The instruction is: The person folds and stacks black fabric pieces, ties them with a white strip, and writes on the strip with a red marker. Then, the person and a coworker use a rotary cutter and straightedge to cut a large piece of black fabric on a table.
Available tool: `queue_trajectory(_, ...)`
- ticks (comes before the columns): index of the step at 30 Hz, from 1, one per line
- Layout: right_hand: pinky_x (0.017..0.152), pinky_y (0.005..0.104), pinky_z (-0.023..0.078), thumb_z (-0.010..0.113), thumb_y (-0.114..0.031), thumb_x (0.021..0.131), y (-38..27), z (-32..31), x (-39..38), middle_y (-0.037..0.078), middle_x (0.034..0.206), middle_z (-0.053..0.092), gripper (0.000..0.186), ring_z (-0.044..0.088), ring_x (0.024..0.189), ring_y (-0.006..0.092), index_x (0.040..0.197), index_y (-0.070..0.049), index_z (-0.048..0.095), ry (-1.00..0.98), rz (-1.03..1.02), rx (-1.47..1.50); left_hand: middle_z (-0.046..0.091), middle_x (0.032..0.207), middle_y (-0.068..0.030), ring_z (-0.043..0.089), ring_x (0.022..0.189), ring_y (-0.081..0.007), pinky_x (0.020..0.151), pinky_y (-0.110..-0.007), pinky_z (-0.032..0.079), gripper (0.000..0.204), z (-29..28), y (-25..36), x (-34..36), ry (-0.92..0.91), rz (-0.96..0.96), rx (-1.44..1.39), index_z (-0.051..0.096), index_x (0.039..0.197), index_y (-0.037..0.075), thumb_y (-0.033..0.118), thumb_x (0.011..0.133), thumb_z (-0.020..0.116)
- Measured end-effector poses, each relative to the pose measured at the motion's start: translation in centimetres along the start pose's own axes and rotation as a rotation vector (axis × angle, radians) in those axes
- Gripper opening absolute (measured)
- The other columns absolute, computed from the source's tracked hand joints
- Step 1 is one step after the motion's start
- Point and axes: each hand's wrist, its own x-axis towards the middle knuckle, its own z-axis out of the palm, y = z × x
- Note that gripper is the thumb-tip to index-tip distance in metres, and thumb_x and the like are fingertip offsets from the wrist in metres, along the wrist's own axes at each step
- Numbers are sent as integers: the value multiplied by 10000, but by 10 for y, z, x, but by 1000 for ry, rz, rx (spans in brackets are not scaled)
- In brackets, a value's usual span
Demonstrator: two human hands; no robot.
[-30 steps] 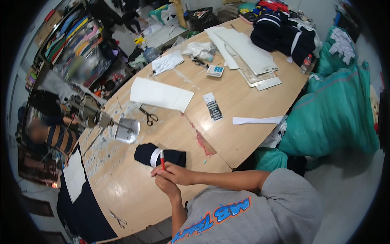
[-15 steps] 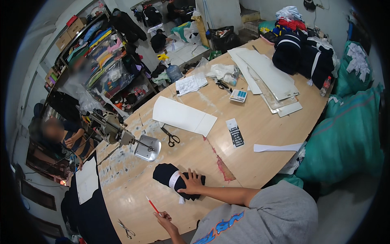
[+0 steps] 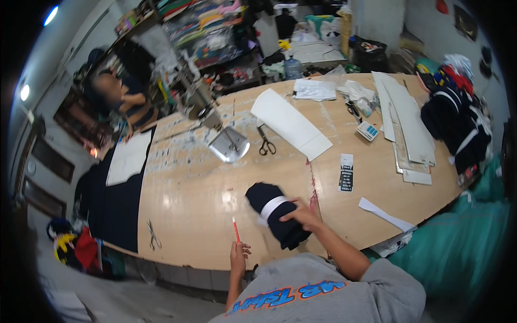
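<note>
In my left hand [image 3: 239,255], near the table's front edge, a slim red pencil [image 3: 236,231] with a white tip points away from me, fingers closed round its lower end. My right hand [image 3: 302,213] grips the near right end of a rolled bundle of dark navy cloth [image 3: 270,202]. A white band [image 3: 275,206] goes round the bundle's middle. The bundle looks tilted and slightly raised off the wooden table [image 3: 194,226], though its underside is hidden. Small scissors [image 3: 153,235] lie to the left of my left hand.
A cutting machine with a metal base plate [image 3: 229,145], black scissors [image 3: 266,141] and a white pattern sheet [image 3: 291,126] are beyond the bundle. Rightward are a printed label strip [image 3: 346,173], a white cloth strip [image 3: 385,213] and a calculator [image 3: 367,131]. Another person [image 3: 129,99] works at the far left.
My right hand went from resting flat on the bundle to gripping its end, and the bundle has turned and seems lifted. My left hand still holds the pencil. The whole view has swung left.
</note>
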Motion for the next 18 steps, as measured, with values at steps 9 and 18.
queue_trajectory(9, 1131, 414, 405, 778, -216, 893, -90, -206, -124, 211, 1428, 537, 717, 598, 1247, 284, 1494, -12, 446, 720, -641, -46, 653, 867, -19, 586, 771, -86, 684, -260, 486, 336, 29, 23, -44, -161, 46, 110, 630, 1149, 42, 340, 1128, 475)
queue_trajectory(18, 896, 358, 609, 518, -184, 1119, -24, 88, -128, 132, 1270, 651, 360, 676, 1091, 202, 1421, 9, 552, -429, -257, -241, 669, 815, -12, 618, 757, -80, 688, -276, 512, 287, 27, 78, -87, -167, 223, 16, 669, 1237, 32, 266, 1094, 585)
